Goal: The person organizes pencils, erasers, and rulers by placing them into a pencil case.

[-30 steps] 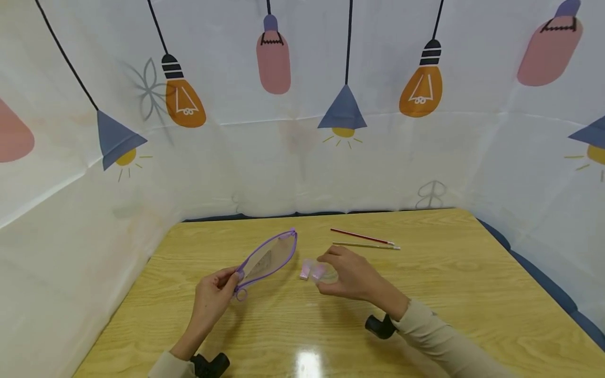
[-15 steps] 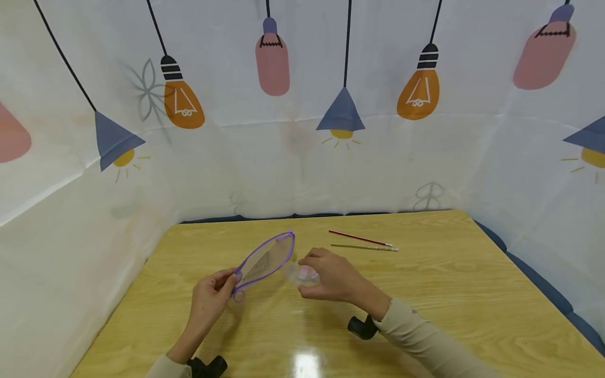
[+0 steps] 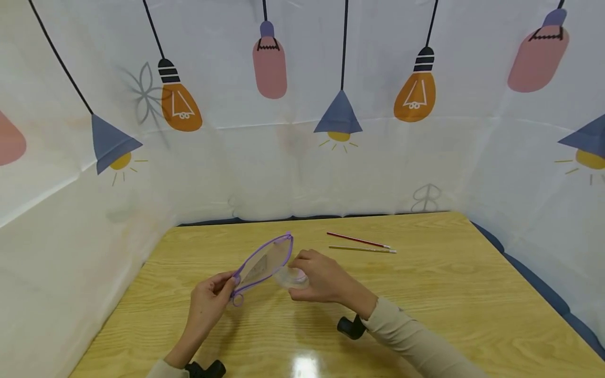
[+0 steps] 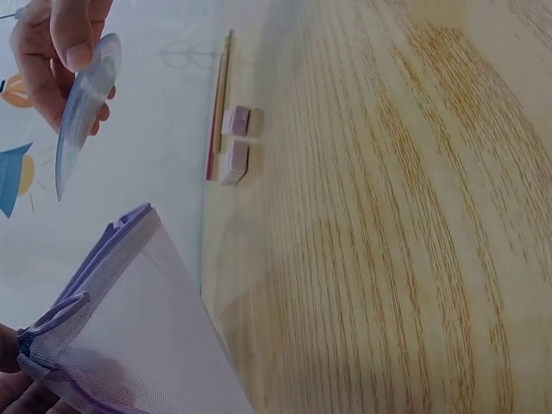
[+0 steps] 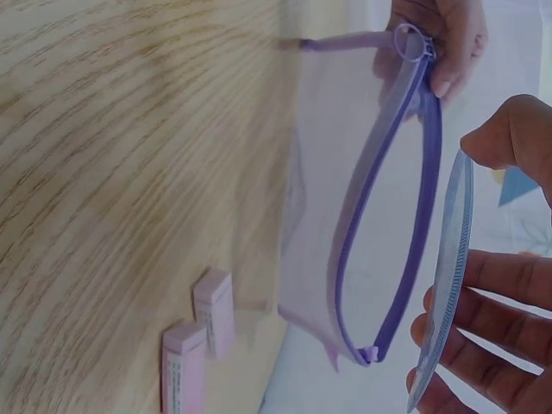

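Note:
My left hand (image 3: 208, 302) pinches one end of a see-through mesh zipper pouch (image 3: 260, 266) with purple trim. Its mouth gapes open in the right wrist view, where the purple zipper (image 5: 414, 233) and ring pull show. My right hand (image 3: 321, 275) holds a clear protractor (image 5: 448, 259) between thumb and fingers, fine tick marks along its edge. The protractor is in the air close beside the pouch mouth, outside it. Two pink erasers, one (image 5: 214, 310) beside the other (image 5: 184, 371), lie on the table below; in the head view the right hand and protractor mostly cover them.
A red pencil (image 3: 357, 240) and a gold-coloured pencil (image 3: 362, 249) lie toward the back of the wooden table (image 3: 425, 315). A white curtain (image 3: 293, 173) printed with lamps hangs round the table's back and sides. Black camera mounts (image 3: 351, 328) sit at both wrists.
My right hand has moved left with the protractor, from over the erasers to beside the pouch mouth. The left hand and pouch stay nearly in place.

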`<state>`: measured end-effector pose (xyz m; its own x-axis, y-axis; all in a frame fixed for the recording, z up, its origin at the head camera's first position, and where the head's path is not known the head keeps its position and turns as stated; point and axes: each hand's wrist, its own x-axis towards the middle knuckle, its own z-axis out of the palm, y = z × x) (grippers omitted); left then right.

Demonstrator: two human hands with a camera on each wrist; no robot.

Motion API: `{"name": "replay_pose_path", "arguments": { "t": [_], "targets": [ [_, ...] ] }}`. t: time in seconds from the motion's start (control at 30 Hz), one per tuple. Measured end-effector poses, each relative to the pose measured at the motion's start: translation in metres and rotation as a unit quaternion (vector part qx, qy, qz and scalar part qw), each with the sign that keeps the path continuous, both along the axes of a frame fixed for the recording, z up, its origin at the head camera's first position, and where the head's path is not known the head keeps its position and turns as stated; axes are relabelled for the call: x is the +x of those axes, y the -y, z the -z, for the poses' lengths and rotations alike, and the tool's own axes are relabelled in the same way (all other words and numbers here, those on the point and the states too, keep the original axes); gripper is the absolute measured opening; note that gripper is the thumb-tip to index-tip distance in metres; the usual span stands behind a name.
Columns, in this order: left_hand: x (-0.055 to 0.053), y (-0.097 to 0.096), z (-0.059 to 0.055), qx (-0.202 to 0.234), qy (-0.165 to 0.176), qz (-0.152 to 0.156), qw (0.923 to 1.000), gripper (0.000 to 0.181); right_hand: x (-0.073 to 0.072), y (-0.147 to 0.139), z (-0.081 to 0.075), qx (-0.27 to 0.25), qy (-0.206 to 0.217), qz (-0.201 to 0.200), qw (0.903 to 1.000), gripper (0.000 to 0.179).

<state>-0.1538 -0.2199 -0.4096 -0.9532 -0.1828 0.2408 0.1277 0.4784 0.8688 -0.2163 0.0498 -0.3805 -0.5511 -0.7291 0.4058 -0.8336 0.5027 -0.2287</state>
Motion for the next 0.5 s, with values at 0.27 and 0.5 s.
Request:
{"name": "replay_pose_path", "arguments": {
  "t": [0.27, 0.5],
  "targets": [
    [-0.001, 0.0, 0.0, -0.002, -0.001, -0.003, 1.0, 0.019, -0.005, 0.007, 0.0, 0.012, 0.02, 0.008, 0.9997, 0.044],
    [0.001, -0.002, -0.001, -0.001, -0.004, 0.002, 1.0, 0.02, -0.011, 0.011, 0.001, 0.04, 0.032, 0.014, 0.9986, 0.043]
  ]
}}
